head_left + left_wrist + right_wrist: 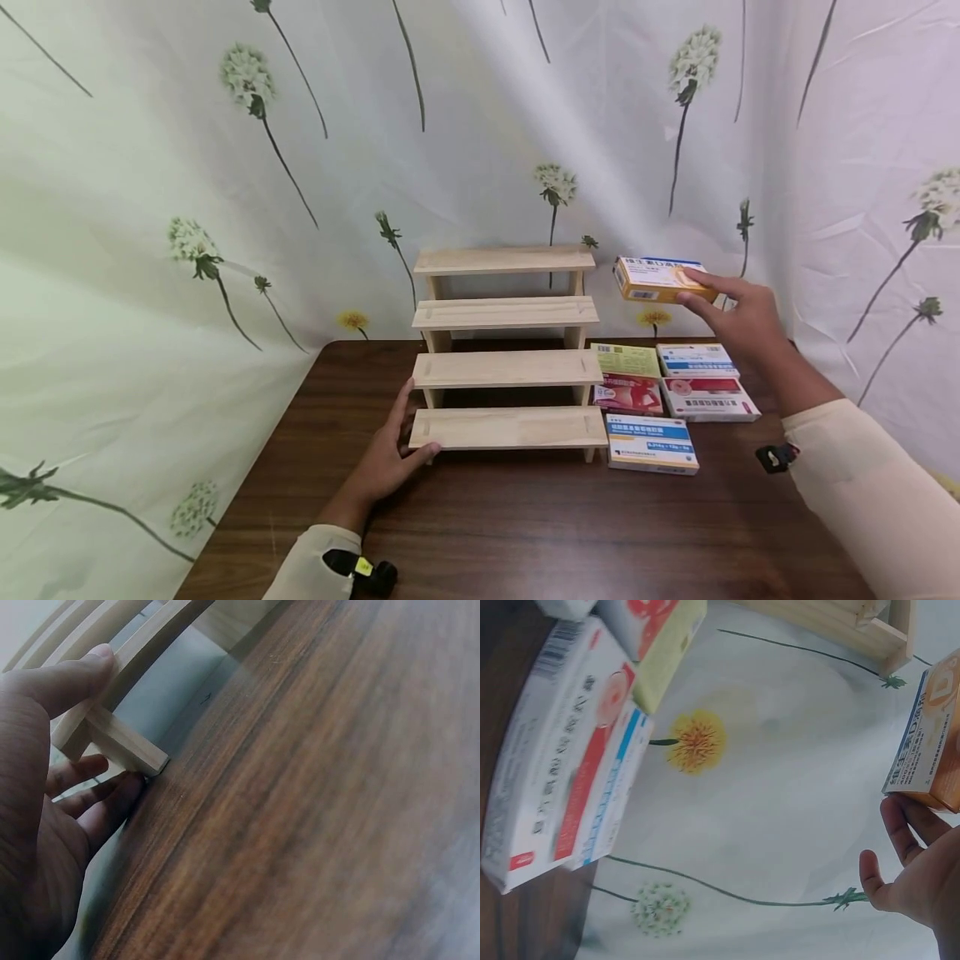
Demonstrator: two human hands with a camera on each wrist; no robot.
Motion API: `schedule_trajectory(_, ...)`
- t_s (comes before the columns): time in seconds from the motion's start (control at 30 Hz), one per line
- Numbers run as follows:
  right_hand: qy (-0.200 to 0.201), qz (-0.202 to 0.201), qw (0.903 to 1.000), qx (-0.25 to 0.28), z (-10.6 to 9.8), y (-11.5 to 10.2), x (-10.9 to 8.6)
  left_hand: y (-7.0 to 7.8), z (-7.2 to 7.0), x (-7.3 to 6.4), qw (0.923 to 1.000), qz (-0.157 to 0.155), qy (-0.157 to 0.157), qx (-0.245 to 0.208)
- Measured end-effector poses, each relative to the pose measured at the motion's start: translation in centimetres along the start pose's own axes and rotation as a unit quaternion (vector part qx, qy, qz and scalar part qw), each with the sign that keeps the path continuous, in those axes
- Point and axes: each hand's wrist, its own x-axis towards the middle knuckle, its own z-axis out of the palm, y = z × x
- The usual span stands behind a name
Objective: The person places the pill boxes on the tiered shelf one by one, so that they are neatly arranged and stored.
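Note:
A pale wooden stepped rack (508, 369) with several shelves stands on the dark table against the curtain. My left hand (386, 458) grips its lowest left corner. In the left wrist view the thumb (94, 669) lies on the bottom shelf, with the other fingers round by the leg (131, 742). Up at the right, level with the top shelf, my right hand (746, 321) holds an orange and white medicine box (660, 279) in the air. It pinches the box's right end between thumb and fingers. In the right wrist view the box (928, 746) sits at the right edge.
Right of the rack lie several medicine boxes: a yellow-green one (626, 360), a red one (628, 394), a red and white one (711, 400), and blue and white ones (651, 444). Behind rises a curtain (480, 150) printed with dandelions. The table (525, 525) extends in front.

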Motion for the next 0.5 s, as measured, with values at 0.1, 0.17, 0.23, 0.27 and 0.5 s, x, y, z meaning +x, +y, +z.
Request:
schedule_trajectory(0.1, 0.003, 0.004, 0.9999, 0.012, -0.1, -0.6, 0.3, 0.0, 0.1, 0.0, 1.0000, 0.001, 0.000, 0.004)
schedule_trajectory(0.17, 0.000, 0.009, 0.9998, 0.020, -0.1, -1.0, 0.6, -0.1, 0.1, 0.0, 1.0000, 0.001, -0.001, 0.000)
schedule_trajectory(0.23, 0.003, 0.009, 0.9997, 0.021, -0.1, -1.5, 1.0, -0.1, 0.2, 0.0, 1.0000, 0.002, -0.002, -0.004)
schedule_trajectory(0.27, 0.003, 0.010, 0.9997, 0.021, -0.1, -1.8, 1.2, -0.1, 0.2, 0.0, 1.0000, 0.003, -0.003, -0.006)
schedule_trajectory(0.5, 0.033, -0.017, 0.9986, 0.037, 0.9, -3.9, 2.8, 0.0, 0.2, 0.1, 1.0000, 0.001, -0.001, -0.005)
